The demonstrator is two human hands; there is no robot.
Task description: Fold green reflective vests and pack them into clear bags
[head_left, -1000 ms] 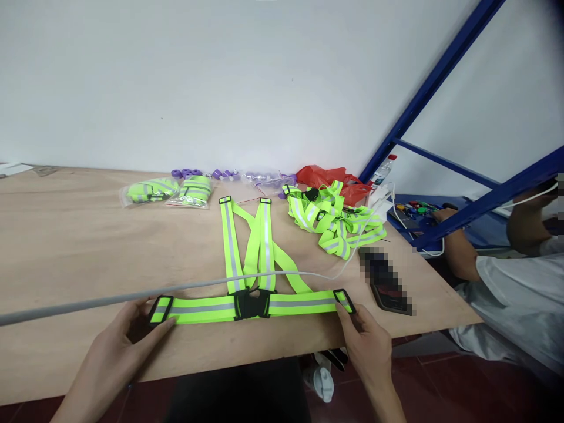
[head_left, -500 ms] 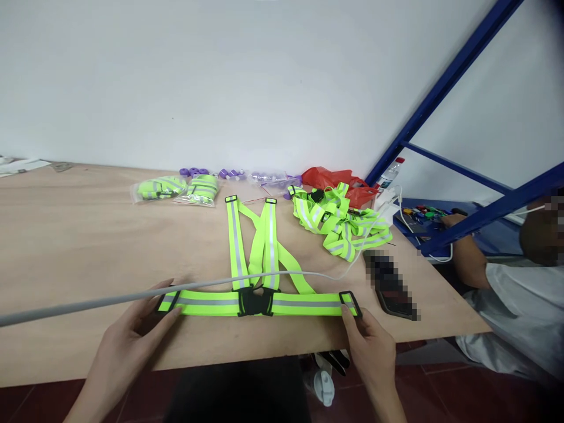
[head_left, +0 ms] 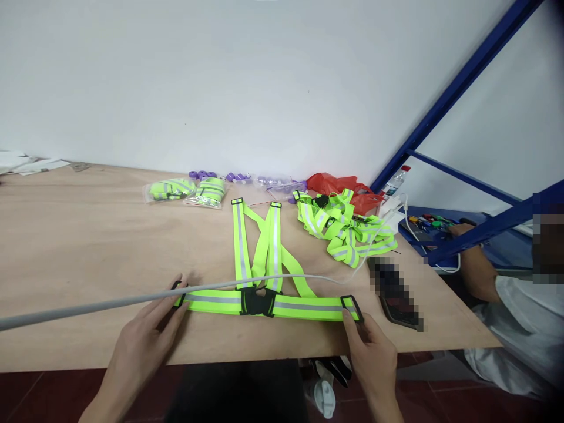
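A neon-green reflective vest [head_left: 301,306] of elastic straps with grey stripes lies on the wooden table in front of me, its waist belt stretched crosswise. A black buckle [head_left: 258,302] sits mid-belt, and two shoulder straps run away from it. My left hand [head_left: 150,332] pinches the belt's left end at a black slider, which is tipped up on edge. At the other end, thumb and fingers of my right hand [head_left: 372,349] close on the belt beside a black rectangular slider [head_left: 351,306]. A grey cable [head_left: 132,299] crosses the view above the belt.
Bagged vests [head_left: 210,192] and purple rolls [head_left: 202,175] lie by the wall. To the right are a heap of loose vests [head_left: 348,229], a red bag [head_left: 335,183], a bottle [head_left: 395,181] and a phone [head_left: 394,294]. Another person [head_left: 520,323] sits beyond the blue frame [head_left: 467,82].
My left hand has shifted right, and the belt's left slider has gone from lying flat to tipped up. The right hand keeps its hold. The view has turned slightly left.
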